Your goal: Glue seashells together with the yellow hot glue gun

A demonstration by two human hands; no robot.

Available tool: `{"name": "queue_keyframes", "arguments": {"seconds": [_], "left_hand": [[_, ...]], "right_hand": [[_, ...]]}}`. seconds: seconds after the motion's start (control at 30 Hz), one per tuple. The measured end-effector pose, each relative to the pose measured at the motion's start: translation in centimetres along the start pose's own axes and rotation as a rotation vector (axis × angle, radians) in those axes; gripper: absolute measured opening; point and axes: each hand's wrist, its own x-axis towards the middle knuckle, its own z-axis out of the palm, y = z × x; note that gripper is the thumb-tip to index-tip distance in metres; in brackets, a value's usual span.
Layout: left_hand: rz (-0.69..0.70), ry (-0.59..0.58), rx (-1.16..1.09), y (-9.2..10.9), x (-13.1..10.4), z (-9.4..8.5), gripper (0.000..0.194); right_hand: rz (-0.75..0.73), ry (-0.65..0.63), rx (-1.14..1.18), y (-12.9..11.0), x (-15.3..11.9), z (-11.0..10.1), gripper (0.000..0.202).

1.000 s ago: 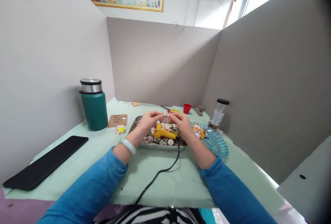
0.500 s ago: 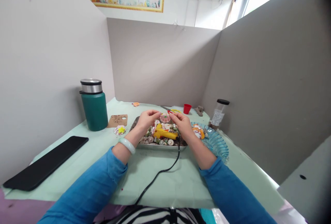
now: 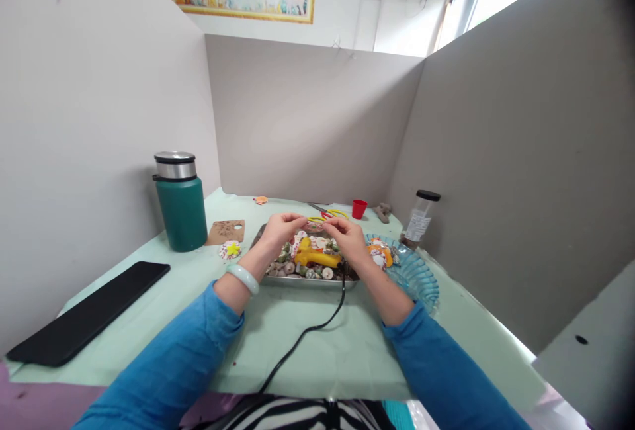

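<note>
My left hand (image 3: 282, 230) and my right hand (image 3: 346, 235) pinch a small pinkish scallop-like shell (image 3: 315, 226) from its two sides, above a metal tray (image 3: 297, 282). The shell is tilted, so little of its face shows. Below it, a yellow glue gun (image 3: 320, 258) lies on several small shells (image 3: 289, 268) in the tray. A black cord (image 3: 310, 328) runs from the glue gun to the table's front edge. Behind my hands lie scissors (image 3: 336, 214) with red and yellow handles, partly hidden.
Right of the tray sits a blue glass plate (image 3: 421, 278) with decorated shells. A clear jar (image 3: 419, 218), red cup (image 3: 359, 209) and grey piece (image 3: 381, 212) stand behind. Leftward are a green bottle (image 3: 181, 212), brown board (image 3: 225, 232), flower-decorated shell (image 3: 230, 250) and black slab (image 3: 92, 311).
The shell between my hands has tipped from facing me to nearly edge-on. My fingers have shifted slightly; everything else stays in place.
</note>
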Motion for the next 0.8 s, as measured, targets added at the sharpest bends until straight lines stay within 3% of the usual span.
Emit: {"name": "queue_keyframes", "arguments": {"seconds": [0.2, 0.57, 0.8], "left_hand": [[-0.02, 0.03, 0.033, -0.06, -0.1, 0.16, 0.024], [0.097, 0.051, 0.05, -0.76, 0.22, 0.13, 0.032], [0.061, 0.025, 0.017, -0.66, 0.1, 0.25, 0.035]], "right_hand": [[0.017, 0.002, -0.019, 0.03, -0.14, 0.13, 0.016], [0.061, 0.047, 0.113, 0.93, 0.23, 0.36, 0.02], [0.093, 0.061, 0.168, 0.38, 0.09, 0.35, 0.023]]}}
